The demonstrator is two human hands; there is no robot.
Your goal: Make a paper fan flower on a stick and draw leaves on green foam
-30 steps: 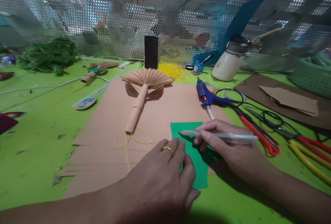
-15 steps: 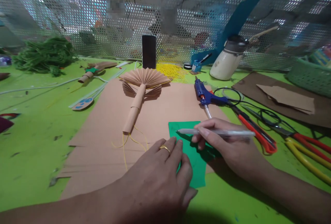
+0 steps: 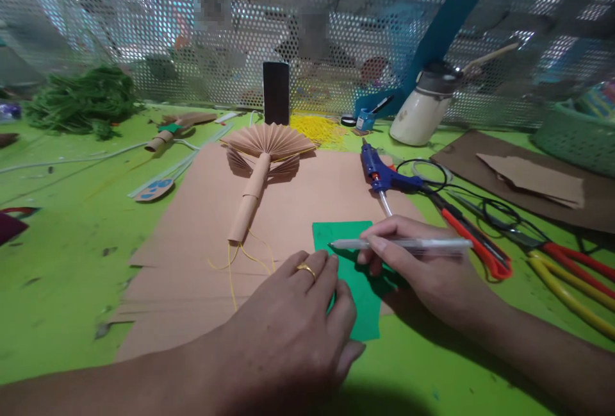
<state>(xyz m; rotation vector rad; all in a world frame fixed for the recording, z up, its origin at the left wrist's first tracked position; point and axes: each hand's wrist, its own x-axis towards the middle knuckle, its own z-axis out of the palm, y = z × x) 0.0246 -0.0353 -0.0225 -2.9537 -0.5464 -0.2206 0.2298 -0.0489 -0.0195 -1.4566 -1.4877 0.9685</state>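
Note:
A green sheet of paper (image 3: 358,288) lies partly on brown paper. My left hand (image 3: 302,320), a ring on one finger, rests on its left side with fingers laid on the surface and nothing gripped. Between the thumb and fingers of my right hand (image 3: 408,256) is a pen (image 3: 423,245), its tip at the upper left of the green sheet; I cannot tell whether it touches. Beyond my left hand lies a folded brown paper fan (image 3: 269,140) with a rolled paper handle (image 3: 245,211) and yellow strings.
A blue glue gun (image 3: 384,172), a red utility knife (image 3: 473,240) and scissors (image 3: 567,268) lie to the right. At the back stand a phone (image 3: 276,92), a small blue paint pot (image 3: 365,120) and a white jug (image 3: 423,111). Green strands (image 3: 81,102) are heaped far left.
The whole view has shifted slightly, so things sit a little higher in the picture. Both hands and the pen keep nearly the same place over the green paper.

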